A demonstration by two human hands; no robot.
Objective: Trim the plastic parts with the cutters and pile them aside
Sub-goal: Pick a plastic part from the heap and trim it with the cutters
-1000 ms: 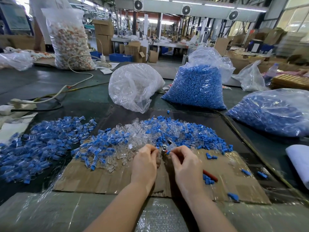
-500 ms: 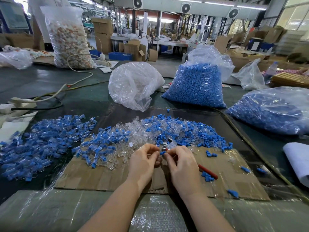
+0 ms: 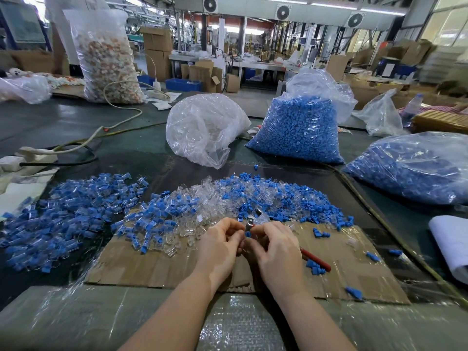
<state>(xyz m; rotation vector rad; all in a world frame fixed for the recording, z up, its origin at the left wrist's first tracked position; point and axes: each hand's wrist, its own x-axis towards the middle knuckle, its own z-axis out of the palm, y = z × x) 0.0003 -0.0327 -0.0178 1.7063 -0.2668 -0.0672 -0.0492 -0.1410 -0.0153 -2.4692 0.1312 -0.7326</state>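
My left hand [image 3: 218,245] and my right hand [image 3: 276,252] meet over a cardboard sheet [image 3: 141,264]. A small blue plastic part [image 3: 248,234] is pinched between the fingertips of both. My right hand also grips the cutters [image 3: 252,220]; their metal jaws stick up above the fingers and a red handle [image 3: 315,259] pokes out to the right. Behind the hands lies a heap of clear and blue parts [image 3: 228,196]. A second pile of blue-and-clear parts [image 3: 63,211] spreads at the left.
A bag of clear parts [image 3: 202,127] and two bags of blue parts [image 3: 298,133] [image 3: 415,165] stand behind and to the right. A tall bag [image 3: 106,54] and a white cable [image 3: 121,120] lie far left. Loose blue parts [image 3: 354,292] dot the cardboard. White paper [image 3: 450,244] sits at right.
Both hands have drawn slightly closer together around the part. A blue piece now shows between the fingertips below the cutter jaws.
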